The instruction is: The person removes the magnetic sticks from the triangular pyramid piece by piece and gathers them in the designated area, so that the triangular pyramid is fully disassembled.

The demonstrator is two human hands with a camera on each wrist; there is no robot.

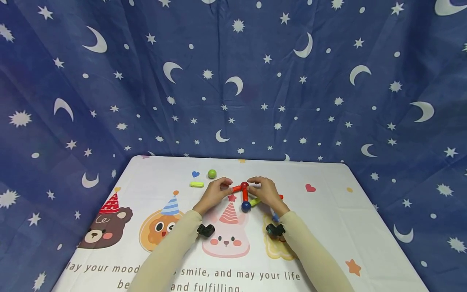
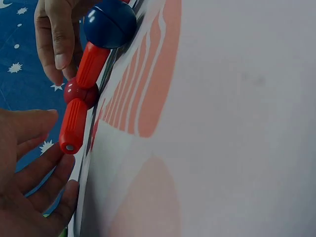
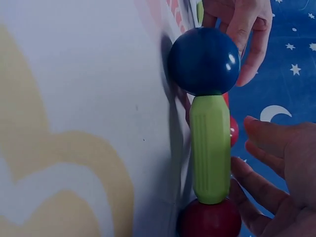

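A magnetic stick-and-ball figure lies on the table between the hands. Its red ball (image 1: 244, 185) joins two red rods; one rod (image 2: 74, 126) points toward my left hand, the other (image 1: 245, 195) runs to a blue ball (image 1: 246, 206). From the blue ball a yellow-green rod (image 3: 211, 148) leads to another red ball (image 3: 210, 219). Beside the free end of the red rod, my left hand (image 1: 216, 194) has its thumb and fingers spread; contact is unclear. My right hand (image 1: 267, 192) hovers by the joining red ball with fingers loosely bent, gripping nothing visible.
Left of the figure, toward the back of the table, lie a loose yellow-green rod (image 1: 197, 184) and a green ball (image 1: 212, 174). A white cloth (image 1: 321, 227) printed with cartoons covers the table. Behind it hangs a blue star-and-moon curtain (image 1: 255, 89).
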